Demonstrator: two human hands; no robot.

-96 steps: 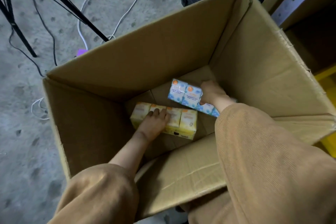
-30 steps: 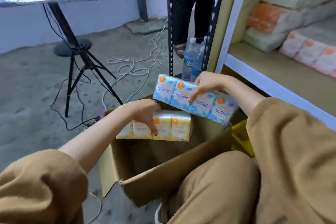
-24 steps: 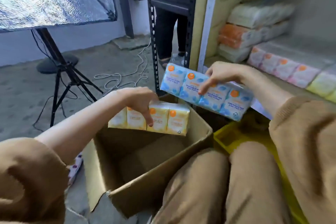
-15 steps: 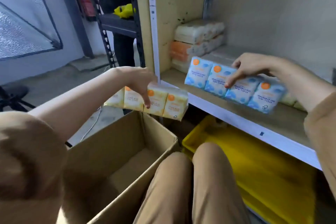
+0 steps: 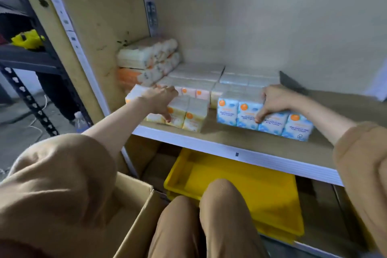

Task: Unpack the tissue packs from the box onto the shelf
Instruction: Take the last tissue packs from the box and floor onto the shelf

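Left hand (image 5: 161, 100) grips the yellow tissue pack (image 5: 189, 114) from above on the shelf (image 5: 230, 139). Right hand (image 5: 274, 100) grips the blue tissue pack (image 5: 272, 122) beside it. Both rows run sideways, labels facing front.

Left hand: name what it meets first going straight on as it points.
Probably the pale packs stacked on the shelf, right behind the yellow pack that the left hand grips; the depth between them is unclear.
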